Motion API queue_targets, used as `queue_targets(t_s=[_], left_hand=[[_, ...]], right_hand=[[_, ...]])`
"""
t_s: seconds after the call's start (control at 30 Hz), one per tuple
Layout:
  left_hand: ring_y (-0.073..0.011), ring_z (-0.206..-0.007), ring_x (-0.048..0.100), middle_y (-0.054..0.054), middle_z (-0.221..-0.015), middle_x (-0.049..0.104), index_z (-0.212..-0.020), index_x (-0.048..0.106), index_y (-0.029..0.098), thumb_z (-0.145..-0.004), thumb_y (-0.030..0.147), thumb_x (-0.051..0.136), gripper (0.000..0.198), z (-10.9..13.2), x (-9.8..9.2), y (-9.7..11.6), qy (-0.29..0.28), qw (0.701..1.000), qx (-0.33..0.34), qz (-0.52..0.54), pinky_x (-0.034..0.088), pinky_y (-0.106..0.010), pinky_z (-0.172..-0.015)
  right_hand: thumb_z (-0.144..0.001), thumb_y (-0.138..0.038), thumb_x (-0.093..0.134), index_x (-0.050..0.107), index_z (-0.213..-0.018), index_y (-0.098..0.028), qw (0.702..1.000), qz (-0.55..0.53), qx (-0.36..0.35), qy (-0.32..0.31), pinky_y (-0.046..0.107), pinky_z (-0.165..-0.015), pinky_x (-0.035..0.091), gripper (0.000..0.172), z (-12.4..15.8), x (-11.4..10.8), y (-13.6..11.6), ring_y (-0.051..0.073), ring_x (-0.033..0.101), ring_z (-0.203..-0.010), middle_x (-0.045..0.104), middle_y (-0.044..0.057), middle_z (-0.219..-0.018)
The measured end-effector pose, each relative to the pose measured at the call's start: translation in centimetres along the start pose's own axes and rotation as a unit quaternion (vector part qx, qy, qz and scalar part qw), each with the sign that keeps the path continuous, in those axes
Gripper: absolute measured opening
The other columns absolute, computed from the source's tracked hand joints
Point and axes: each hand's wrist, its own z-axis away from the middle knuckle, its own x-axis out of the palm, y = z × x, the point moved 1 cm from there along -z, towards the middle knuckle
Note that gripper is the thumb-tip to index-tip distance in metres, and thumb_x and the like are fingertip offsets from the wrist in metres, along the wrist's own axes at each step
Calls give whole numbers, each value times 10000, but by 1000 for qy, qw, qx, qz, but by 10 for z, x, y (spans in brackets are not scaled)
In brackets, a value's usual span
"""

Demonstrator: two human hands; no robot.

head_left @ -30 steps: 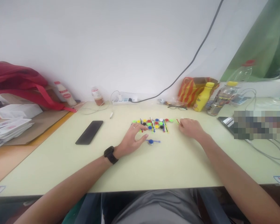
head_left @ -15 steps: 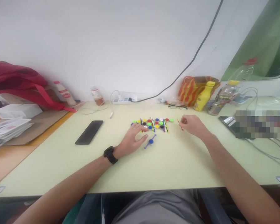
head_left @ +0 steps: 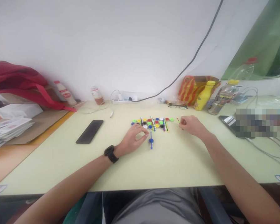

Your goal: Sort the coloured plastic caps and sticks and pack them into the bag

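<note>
On the table lies a thin blue stick with a round blue disc (head_left: 151, 141) at its middle, pointing straight away from me. My left hand (head_left: 133, 140) rests just left of it, palm down. Its fingers are stretched out, and the thumb and index tips come close together by the stick's far end; whether they touch it I cannot tell. To the right, my right hand (head_left: 190, 125) is closed in a pinch on a small red stick (head_left: 177, 119), most of it hidden by the fingers. Beyond my hands sit rows of coloured discs (head_left: 161, 123) with bundled coloured sticks (head_left: 153, 123) among them.
A black phone (head_left: 90, 132) lies at the left. Along the wall are a power strip (head_left: 123, 100), eyeglasses (head_left: 178, 106), a striped bag (head_left: 188, 90), a yellow bottle (head_left: 204, 95) and a clear bottle (head_left: 224, 98). Cables (head_left: 266, 149) run across the right side.
The blue stick with its disc has turned from a slant to pointing straight away from me. My left thumb and index finger have drawn closer together. My right hand still pinches the red stick.
</note>
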Motion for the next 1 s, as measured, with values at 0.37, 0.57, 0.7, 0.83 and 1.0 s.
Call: queue_targets(t_s=[0.37,0.57,0.7,0.83,1.0], left_hand=[[-217,-952,599,-44,-949,705,-978,695,228,-993,253,616,84,0,1,0,12,1000,13,-2,492,-391,-893],[-213,-947,597,-42,-953,709,-965,692,224,-992,243,618,81,0,1,-1,6,1000,8,2,487,-388,-896],[-213,-943,601,-41,-949,710,-973,699,225,-995,249,615,90,0,1,-1,1,1000,9,2,487,-393,-909],[-213,-940,608,-40,-955,716,-974,703,229,-992,247,617,89,-1,1,0,2,1000,9,2,491,-389,-906],[-213,-943,614,-40,-952,719,-956,698,230,-988,244,617,89,-1,1,0,4,1000,3,3,489,-387,-899]], right_hand=[[-744,-237,592,583,-652,-208,1000,11,-17,-14,277,-600,368,97,7,-24,6,164,544,-644,628,10,-670],[-718,-268,625,602,-634,-197,993,-43,-11,-109,264,-530,308,112,19,-53,11,135,456,-576,540,-13,-602],[-733,-272,626,653,-651,-193,973,-94,-39,-208,266,-523,303,117,28,-64,-1,127,420,-561,530,-11,-601],[-758,-265,644,704,-713,-188,941,-150,-101,-286,273,-579,377,108,36,-59,-26,155,515,-628,604,12,-670],[-806,-224,608,709,-816,-175,897,-191,-182,-355,275,-645,427,113,45,-35,-64,159,552,-695,641,25,-767]])
